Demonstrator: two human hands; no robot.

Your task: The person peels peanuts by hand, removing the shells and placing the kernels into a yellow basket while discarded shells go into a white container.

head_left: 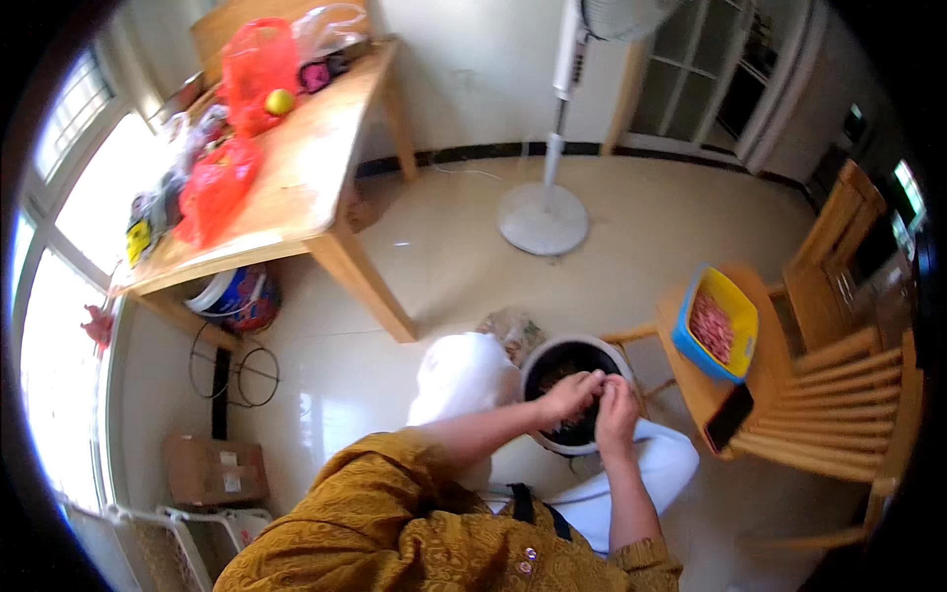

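Note:
My left hand (570, 397) and my right hand (618, 414) meet over a round white bin (582, 341) between my knees. Fingers of both are pinched together at one spot; whatever small thing is between them is too small to make out. The bin has a dark inside with brownish scraps (562, 373) in it, partly hidden by my hands. To the right, a blue and yellow plastic basket (688, 345) holds many small pinkish-red kernels (712, 329), which look like shelled peanuts. It sits on a wooden chair seat (764, 296).
A black phone (730, 418) lies by the basket on the chair. Beyond the bin is a clear plastic bag (511, 331). A standing fan (545, 217) is ahead. The wooden table (306, 183) at left bears red bags (219, 187); a cardboard box (215, 470) sits below.

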